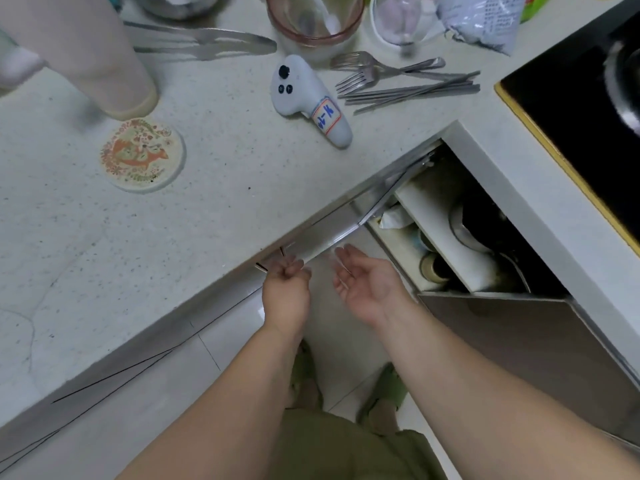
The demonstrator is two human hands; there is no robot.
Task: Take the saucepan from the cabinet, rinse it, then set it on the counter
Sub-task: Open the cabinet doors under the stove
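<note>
While empty, hands [322,289] near cabinet [485,237].

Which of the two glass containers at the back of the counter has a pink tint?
The wide round glass bowl, directly behind the white controller, has a pinkish rim. The glass jug to its right is clear and has a handle.

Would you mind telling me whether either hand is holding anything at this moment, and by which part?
Nothing is held. The left hand is loosely curled and the right hand is open, palm up, both empty below the counter edge.
</note>
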